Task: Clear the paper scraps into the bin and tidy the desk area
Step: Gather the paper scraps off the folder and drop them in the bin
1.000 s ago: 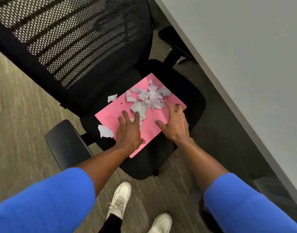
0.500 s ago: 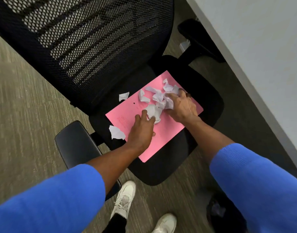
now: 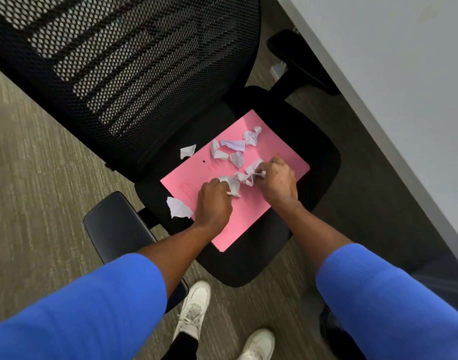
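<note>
Where the grey desk [image 3: 404, 74] slants across the upper right, a black office chair [image 3: 134, 74] with a mesh back stands beside it on striped grey-green carpet [image 3: 28, 203], one padded armrest [image 3: 116, 224] jutting toward the camera. On the black seat lies a pink folder [image 3: 248, 216], its near corner reaching toward the seat's front edge. Two forearms in blue sleeves [image 3: 92, 307] reach down over it — both hands work on the folder. The left hand [image 3: 213, 201] is clenched around a bunch of white paper scraps [image 3: 233, 184], some poking out past the knuckles. The right hand [image 3: 277, 181], just beside it, is also curled closed, grasping scraps that trail between the two fists. More loose scraps [image 3: 234, 149] lie scattered on the folder's far half. One torn piece [image 3: 179, 207] rests at the folder's left edge, partly on the seat, and another small piece [image 3: 187, 151] sits on the seat just off the folder's far-left edge — apart from the rest. White shoes [image 3: 194, 307] show on the carpet below.
</note>
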Demonstrator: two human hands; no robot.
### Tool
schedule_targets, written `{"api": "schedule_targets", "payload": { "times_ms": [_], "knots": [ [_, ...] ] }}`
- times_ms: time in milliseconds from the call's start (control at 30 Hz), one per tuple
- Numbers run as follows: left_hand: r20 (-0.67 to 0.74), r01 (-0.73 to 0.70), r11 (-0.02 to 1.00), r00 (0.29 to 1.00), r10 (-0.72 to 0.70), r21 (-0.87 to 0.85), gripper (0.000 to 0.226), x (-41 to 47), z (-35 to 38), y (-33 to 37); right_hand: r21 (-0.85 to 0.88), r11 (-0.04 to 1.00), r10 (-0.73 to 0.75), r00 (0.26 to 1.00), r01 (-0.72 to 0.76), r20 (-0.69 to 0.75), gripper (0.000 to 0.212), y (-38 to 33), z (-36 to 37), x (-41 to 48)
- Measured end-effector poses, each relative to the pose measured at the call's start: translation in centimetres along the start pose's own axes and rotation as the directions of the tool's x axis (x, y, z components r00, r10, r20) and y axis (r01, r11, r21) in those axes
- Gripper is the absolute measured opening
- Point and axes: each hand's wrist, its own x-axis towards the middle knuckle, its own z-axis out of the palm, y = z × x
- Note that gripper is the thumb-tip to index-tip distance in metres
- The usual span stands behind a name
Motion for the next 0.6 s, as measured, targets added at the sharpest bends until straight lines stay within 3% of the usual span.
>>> {"api": "schedule_targets", "payload": {
  "times_ms": [333, 600],
  "knots": [
    [-0.02, 0.087, 0.981, 0.996, -0.092, -0.171, 0.017, -2.7, -0.6, 2.4, 0.401, 0.883, 0.3, 0.95, -0.244, -0.083, 0.021, 2.2, -1.7, -5.2],
    [-0.005, 0.164, 0.959, 0.985, -0.17, -0.23, 0.011, -7.1, 1.1, 5.2, 0.56, 0.751, 0.46, 0.886, -0.349, -0.064, 0.018, 5.5, -3.2, -12.9]
  ]
}}
